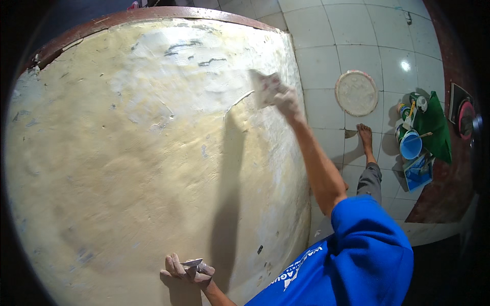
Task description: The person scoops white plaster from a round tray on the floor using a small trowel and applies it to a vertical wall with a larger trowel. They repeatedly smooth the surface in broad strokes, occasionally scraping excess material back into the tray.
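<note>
Head view shows a broad wall [143,168] filling the left and middle, its uneven coat mottled cream and yellow, with whiter, chalky patches toward the upper part. Small pits, fine scratches and grey streaks mark the surface, which looks matte and hand-smoothed. A thin, curved pale ridge [238,104] stands out near the right hand [288,103], and a long soft shadow falls below it.

The right hand, dusted with pale residue, has its fingers closed around a flat, pale scraper [263,87] set over the wall's upper right part; blur hides its exact outline and whether its edge touches the coat. Lower down, the left hand [188,272], coated in the same residue, is close to the wall, fingers partly bent around a small grey blade [192,262] with a thin, pointed look.

A reddish-brown strip [153,15] with a chipped edge borders the wall's top. To the right, glossy pale square tiles [316,66] cover the floor, bearing a round, whitish, smeared disc [356,93] near a bare foot [365,133]. Beyond it are a smooth blue bucket [411,146], a creased green sheet [435,127] and an angular blue tray [419,174].
</note>
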`<state>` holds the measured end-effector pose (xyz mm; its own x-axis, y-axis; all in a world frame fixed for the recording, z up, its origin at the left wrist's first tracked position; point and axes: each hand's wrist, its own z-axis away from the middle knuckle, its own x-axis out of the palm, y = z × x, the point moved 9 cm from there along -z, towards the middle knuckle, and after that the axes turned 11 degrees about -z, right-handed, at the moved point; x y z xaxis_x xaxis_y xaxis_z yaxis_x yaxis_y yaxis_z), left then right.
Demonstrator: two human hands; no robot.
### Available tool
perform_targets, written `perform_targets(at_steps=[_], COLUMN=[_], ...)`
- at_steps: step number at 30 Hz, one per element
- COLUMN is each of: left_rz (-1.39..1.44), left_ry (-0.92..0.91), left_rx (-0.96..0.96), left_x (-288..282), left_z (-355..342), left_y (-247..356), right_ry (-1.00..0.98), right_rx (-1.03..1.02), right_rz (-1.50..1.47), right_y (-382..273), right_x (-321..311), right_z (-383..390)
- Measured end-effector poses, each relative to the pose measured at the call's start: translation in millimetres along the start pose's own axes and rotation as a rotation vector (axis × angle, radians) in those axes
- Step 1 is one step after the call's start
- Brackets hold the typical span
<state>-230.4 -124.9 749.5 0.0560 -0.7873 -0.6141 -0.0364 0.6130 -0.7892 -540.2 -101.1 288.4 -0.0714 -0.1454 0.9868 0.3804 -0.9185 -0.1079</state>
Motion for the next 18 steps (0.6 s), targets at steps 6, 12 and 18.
perform_targets(at_steps=[6, 12, 18], left_rz=[-0.01, 0.001, 0.001], left_ry=[-0.047, 0.022, -0.027], left_rx=[-0.054, -0.097, -0.053], left_x=[2, -12, -8], left_z=[2, -2, -15], left_y=[2, 7, 6], right_ry=[0.521, 0.36, 0.117], right_rx=[0.203, 0.306, -0.256], right_rz=[0.579, 1.238, 1.165], right_y=[31, 65, 18], right_x=[-191, -80, 144], right_z=[-26, -19, 47])
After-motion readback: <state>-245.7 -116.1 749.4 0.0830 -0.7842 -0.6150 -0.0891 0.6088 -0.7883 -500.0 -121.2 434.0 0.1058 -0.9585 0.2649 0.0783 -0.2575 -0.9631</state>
